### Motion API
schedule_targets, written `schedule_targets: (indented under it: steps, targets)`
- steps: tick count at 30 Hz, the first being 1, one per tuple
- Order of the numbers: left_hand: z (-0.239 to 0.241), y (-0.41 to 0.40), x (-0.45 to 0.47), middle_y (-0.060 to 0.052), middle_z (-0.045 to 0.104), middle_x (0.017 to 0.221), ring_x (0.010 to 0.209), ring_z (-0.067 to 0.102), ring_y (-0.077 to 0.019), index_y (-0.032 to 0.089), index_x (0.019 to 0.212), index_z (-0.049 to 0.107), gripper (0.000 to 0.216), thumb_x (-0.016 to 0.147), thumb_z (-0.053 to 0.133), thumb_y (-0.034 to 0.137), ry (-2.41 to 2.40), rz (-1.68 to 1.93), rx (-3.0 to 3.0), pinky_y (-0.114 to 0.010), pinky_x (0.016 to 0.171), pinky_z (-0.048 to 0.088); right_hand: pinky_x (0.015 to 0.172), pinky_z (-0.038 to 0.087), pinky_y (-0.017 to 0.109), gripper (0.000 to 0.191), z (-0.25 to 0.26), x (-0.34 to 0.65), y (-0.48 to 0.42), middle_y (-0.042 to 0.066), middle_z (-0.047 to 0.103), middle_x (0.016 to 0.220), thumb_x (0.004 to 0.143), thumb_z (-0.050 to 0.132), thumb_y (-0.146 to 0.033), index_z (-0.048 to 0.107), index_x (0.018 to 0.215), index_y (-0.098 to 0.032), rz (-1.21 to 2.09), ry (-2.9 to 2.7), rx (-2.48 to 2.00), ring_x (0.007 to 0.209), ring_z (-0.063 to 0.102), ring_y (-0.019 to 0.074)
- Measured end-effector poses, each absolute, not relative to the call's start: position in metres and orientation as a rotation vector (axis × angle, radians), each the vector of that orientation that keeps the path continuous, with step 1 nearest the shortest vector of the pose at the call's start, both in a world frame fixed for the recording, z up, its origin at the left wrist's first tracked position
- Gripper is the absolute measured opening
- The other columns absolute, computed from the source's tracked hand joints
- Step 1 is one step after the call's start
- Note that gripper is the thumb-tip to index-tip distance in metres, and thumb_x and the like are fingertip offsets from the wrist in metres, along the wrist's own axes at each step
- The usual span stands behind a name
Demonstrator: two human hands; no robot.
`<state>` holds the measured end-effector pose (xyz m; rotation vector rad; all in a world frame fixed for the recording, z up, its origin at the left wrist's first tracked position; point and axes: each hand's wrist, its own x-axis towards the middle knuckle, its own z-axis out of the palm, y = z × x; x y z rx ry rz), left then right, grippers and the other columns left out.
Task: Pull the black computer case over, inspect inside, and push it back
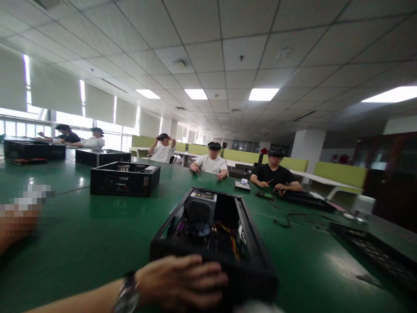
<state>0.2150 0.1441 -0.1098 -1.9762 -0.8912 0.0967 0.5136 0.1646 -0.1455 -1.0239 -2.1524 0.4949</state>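
Observation:
My left hand (182, 280), with a wristwatch (127, 295) on its wrist, reaches in from the lower left. Its fingers are stretched out and lie against the near side of a black computer case (260, 252). The case rests on its side with the top uncovered. Inside it I see a power supply (203, 202), a dark round cooling fan (199, 228) and red and yellow cables (233, 239). My right hand is not recognizable in view. A blurred pale shape (259, 307) cuts into the bottom edge; I cannot make out what it is.
Another person's hand (18, 224) holds a pixelated object at the left edge. More computer cases (122, 184) stand along the green table (120, 230). To the right lie cables (286, 221), a black panel (374, 252) and a clear container (364, 208). Several people sit across the table.

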Motion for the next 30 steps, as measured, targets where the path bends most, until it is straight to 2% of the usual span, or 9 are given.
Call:
schedule_targets:
  steps: [3, 5, 7, 9, 12, 18, 21, 24, 30]
  targets:
    - [-0.091, 0.237, 0.235, 0.007, 0.042, 0.159, 0.147, 0.038, -0.0215, 0.046, 0.148, 0.044, 0.064, 0.090, 0.050, 0.019, -1.401, 0.005, -2.293, -0.044, 0.118, 0.038, 0.096, 0.055, 0.047, 0.031, -0.129, 0.463, 0.263, 0.010, 0.064, 0.128, 0.099, 0.061, -0.042, 0.064, 0.122, -0.021, 0.436, -2.046, -1.136, 0.110, 0.064, 0.0240]
    - [-0.090, 0.279, 0.260, -0.010, 0.050, 0.153, 0.141, 0.046, -0.0310, 0.029, 0.139, 0.058, 0.047, 0.093, 0.054, 0.020, -1.607, -0.073, -2.273, -0.054, 0.114, 0.040, 0.096, 0.054, 0.048, 0.029, -0.127, 0.444, 0.313, 0.008, 0.070, 0.117, 0.096, 0.066, -0.036, 0.065, 0.118, -0.018, 0.398, -1.960, -1.253, 0.107, 0.067, 0.0246]
    - [-0.103, 0.301, 0.284, -0.015, 0.053, 0.147, 0.136, 0.050, -0.0348, 0.019, 0.134, 0.060, 0.040, 0.095, 0.061, 0.031, -1.675, -0.159, -2.253, -0.061, 0.110, 0.042, 0.095, 0.054, 0.047, 0.029, -0.135, 0.437, 0.344, 0.011, 0.073, 0.108, 0.094, 0.065, -0.032, 0.067, 0.117, -0.015, 0.371, -1.876, -1.349, 0.103, 0.070, 0.0271]
    - [-0.124, 0.308, 0.293, -0.013, 0.051, 0.148, 0.139, 0.046, -0.0318, 0.020, 0.138, 0.055, 0.043, 0.098, 0.058, 0.037, -1.674, -0.272, -2.298, -0.060, 0.114, 0.038, 0.094, 0.053, 0.043, 0.030, -0.152, 0.439, 0.358, 0.011, 0.076, 0.105, 0.091, 0.065, -0.032, 0.070, 0.116, -0.016, 0.357, -1.845, -1.377, 0.103, 0.071, 0.0289]
    - [-0.156, 0.298, 0.276, -0.009, 0.048, 0.153, 0.146, 0.037, -0.0251, 0.026, 0.145, 0.047, 0.044, 0.101, 0.048, 0.026, -1.667, -0.414, -2.365, -0.048, 0.122, 0.029, 0.094, 0.052, 0.039, 0.032, -0.174, 0.445, 0.360, 0.009, 0.076, 0.108, 0.088, 0.066, -0.036, 0.071, 0.115, -0.020, 0.367, -1.862, -1.359, 0.106, 0.070, 0.0277]
    - [-0.161, 0.259, 0.226, -0.019, 0.056, 0.141, 0.133, 0.053, -0.0299, 0.014, 0.132, 0.057, 0.038, 0.104, 0.034, 0.027, -1.857, -0.521, -2.374, -0.049, 0.107, 0.048, 0.099, 0.050, 0.047, 0.033, -0.181, 0.445, 0.363, 0.009, 0.070, 0.117, 0.095, 0.065, -0.040, 0.065, 0.119, -0.017, 0.446, -1.909, -1.359, 0.108, 0.066, 0.0245]
    - [-0.151, 0.223, 0.230, -0.011, 0.057, 0.141, 0.133, 0.052, -0.0246, 0.021, 0.129, 0.059, 0.035, 0.102, 0.038, 0.024, -1.711, -0.541, -2.488, -0.045, 0.110, 0.045, 0.101, 0.050, 0.049, 0.034, -0.182, 0.445, 0.361, 0.009, 0.067, 0.122, 0.098, 0.061, -0.042, 0.063, 0.123, -0.018, 0.443, -1.948, -1.327, 0.112, 0.064, 0.0250]
    - [-0.161, 0.179, 0.232, -0.006, 0.055, 0.145, 0.140, 0.045, -0.0261, 0.028, 0.131, 0.059, 0.035, 0.099, 0.043, 0.023, -1.512, -0.567, -2.549, -0.049, 0.116, 0.040, 0.101, 0.050, 0.050, 0.035, -0.185, 0.450, 0.356, 0.009, 0.065, 0.127, 0.098, 0.061, -0.044, 0.064, 0.122, -0.018, 0.427, -2.012, -1.284, 0.114, 0.063, 0.0256]
    - [-0.207, 0.142, 0.198, -0.002, 0.058, 0.142, 0.134, 0.052, -0.0272, 0.034, 0.130, 0.060, 0.035, 0.099, 0.046, 0.026, -1.284, -0.793, -2.384, -0.046, 0.108, 0.052, 0.103, 0.048, 0.050, 0.036, -0.188, 0.479, 0.355, 0.009, 0.064, 0.128, 0.098, 0.061, -0.046, 0.064, 0.121, -0.018, 0.363, -2.027, -1.331, 0.113, 0.063, 0.0253]
